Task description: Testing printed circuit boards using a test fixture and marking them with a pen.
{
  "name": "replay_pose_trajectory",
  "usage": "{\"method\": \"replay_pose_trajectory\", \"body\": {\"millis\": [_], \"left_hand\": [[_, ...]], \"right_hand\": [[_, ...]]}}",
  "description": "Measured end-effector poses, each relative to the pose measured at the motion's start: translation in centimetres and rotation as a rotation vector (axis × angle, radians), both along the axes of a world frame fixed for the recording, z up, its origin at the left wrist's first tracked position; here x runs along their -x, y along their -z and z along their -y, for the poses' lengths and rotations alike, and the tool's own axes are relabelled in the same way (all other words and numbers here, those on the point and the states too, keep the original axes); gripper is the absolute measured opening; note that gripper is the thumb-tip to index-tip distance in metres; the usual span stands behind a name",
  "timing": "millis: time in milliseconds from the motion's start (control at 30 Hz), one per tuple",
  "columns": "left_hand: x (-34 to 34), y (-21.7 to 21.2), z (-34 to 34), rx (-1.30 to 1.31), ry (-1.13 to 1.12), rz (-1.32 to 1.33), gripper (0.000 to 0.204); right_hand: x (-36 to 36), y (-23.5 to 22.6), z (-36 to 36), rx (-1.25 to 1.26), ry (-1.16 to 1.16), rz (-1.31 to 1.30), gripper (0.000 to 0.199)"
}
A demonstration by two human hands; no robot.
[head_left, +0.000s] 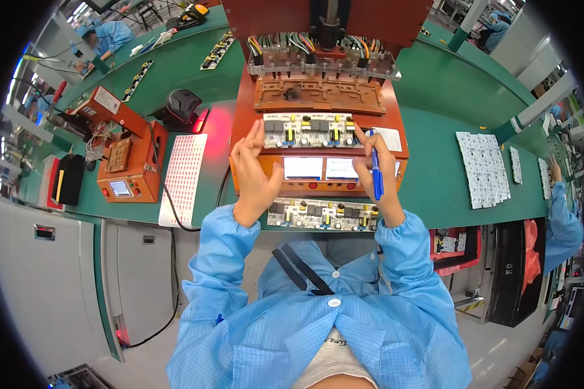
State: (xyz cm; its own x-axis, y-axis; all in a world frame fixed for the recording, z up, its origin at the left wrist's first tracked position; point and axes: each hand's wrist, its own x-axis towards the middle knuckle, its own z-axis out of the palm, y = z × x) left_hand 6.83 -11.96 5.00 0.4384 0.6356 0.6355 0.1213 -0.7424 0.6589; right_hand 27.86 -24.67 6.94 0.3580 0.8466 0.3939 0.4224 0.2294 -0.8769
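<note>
Your left hand [253, 170] touches, fingers spread, the left end of the white populated circuit board [309, 130] lying in the orange test fixture [318, 104] at 12 o'clock. Your right hand [376, 172] – closed around a blue pen [376, 170] – touches its right end. A second similar board [322, 214] lies on the green table [448, 181], between your wrists.

A circuit board [310, 130] lies on the fixture [318, 139], another board [322, 214] before it.
</note>
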Motion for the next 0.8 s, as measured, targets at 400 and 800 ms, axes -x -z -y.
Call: {"method": "replay_pose_trajectory", "body": {"millis": [400,800], "left_hand": [[-3.2,-1.8,-8.9,-0.083,-0.132,-0.273,0.048],[-2.6,-2.4,-8.7,-0.129,-0.137,-0.428,0.073]], "right_hand": [[-2.1,-0.4,-9.0,-0.082,0.145,0.160,0.024],[-1.0,-1.9,-8.8,0.071,0.233,0.317,0.033]]}}
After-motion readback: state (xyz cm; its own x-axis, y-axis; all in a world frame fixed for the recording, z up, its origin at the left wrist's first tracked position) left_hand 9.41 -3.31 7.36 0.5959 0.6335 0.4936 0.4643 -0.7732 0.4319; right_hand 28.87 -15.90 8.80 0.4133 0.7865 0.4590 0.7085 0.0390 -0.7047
